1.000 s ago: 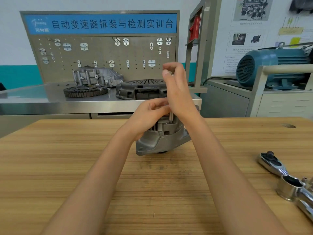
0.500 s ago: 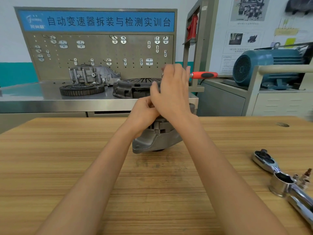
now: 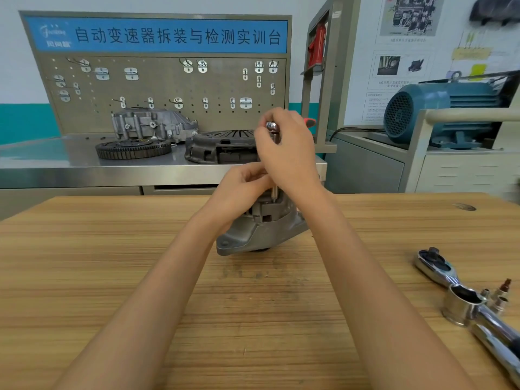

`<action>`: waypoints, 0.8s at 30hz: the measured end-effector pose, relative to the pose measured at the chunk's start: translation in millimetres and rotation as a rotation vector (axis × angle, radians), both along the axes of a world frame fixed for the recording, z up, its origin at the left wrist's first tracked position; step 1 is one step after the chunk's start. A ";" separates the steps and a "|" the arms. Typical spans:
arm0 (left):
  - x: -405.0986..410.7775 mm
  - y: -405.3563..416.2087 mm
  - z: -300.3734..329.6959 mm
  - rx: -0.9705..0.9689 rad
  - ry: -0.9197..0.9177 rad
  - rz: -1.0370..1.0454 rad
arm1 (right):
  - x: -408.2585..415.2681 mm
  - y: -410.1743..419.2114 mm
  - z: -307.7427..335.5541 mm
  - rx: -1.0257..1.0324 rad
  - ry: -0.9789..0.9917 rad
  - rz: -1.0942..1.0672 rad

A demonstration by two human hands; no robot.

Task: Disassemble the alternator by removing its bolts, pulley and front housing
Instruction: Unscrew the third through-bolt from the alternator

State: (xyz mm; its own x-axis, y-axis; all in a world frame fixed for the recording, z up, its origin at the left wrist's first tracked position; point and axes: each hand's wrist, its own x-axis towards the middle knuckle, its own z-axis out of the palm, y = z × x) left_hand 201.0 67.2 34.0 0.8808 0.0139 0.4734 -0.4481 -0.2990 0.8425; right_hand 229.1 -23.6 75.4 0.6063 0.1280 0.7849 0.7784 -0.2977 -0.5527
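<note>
While alternator (image 3: pixel 259 232) sits mid wooden table (image 3: pixel 112 277), left hand (image 3: pixel 239 190) rests on its top, fingers curled near tool shaft; whether they pinch it cannot tell. Right hand (image 3: pixel 287 153) above, fingers curled round small ratchet driver (image 3: pixel 274 159), chrome head at top, red handle tip poking out right, thin shaft running down into alternator body. Far right on table: large chrome ratchet wrench (image 3: pixel 439 268), socket (image 3: pixel 458 305), few small bolts (image 3: pixel 501 294) just beside socket.
</note>
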 end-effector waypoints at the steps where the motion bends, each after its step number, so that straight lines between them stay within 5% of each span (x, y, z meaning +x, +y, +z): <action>1: 0.2 -0.1 0.0 -0.002 0.008 -0.011 | 0.3 -0.9 0.0 0.049 0.031 0.072; 10: 0.5 5.1 0.3 -0.069 0.061 -0.018 | 1.2 -3.9 2.2 0.488 0.372 0.609; 12: 1.1 4.6 0.2 -0.077 0.036 -0.010 | -0.5 -2.2 0.7 0.383 0.280 0.450; 18: 1.2 2.7 0.0 -0.029 0.002 0.159 | -8.4 13.7 -11.1 -0.181 -0.155 -0.477; 24: 4.6 1.0 -1.2 -0.027 -0.027 0.195 | -11.4 17.2 -12.6 -0.082 -0.079 -0.293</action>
State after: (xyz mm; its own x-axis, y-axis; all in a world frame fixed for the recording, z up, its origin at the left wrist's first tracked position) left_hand 205.6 68.2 32.9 0.8470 0.1961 0.4940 -0.4067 -0.3594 0.8399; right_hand 217.7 -6.4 62.8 0.5640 0.0221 0.8255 0.6926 -0.5569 -0.4583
